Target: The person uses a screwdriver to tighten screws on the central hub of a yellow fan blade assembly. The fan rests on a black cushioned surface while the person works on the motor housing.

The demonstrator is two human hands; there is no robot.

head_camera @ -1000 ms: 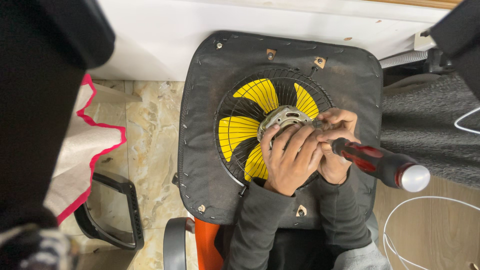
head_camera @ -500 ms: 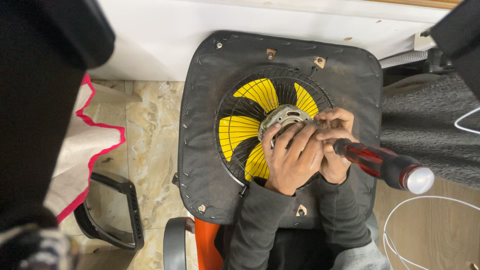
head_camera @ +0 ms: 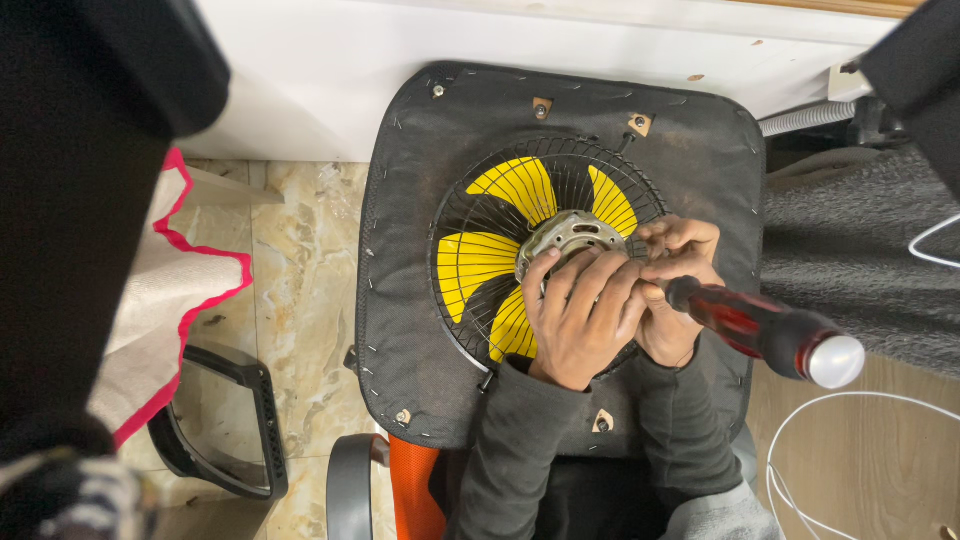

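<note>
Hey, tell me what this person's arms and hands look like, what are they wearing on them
Both hands, the left hand and the right hand, are bare: no gloves, and no rings or watch that can be seen. Each arm is covered by a long dark grey sleeve of soft, slightly creased fabric that ends at the wrist. No markings or patterns show on the sleeves.

The red and black screwdriver (head_camera: 760, 330) has tilted slightly, its silver butt end sinking a little lower and further from the yellow fan (head_camera: 545, 255). The right hand (head_camera: 675, 285) gripping it has barely shifted beside the fan's metal hub (head_camera: 570, 235).
</note>
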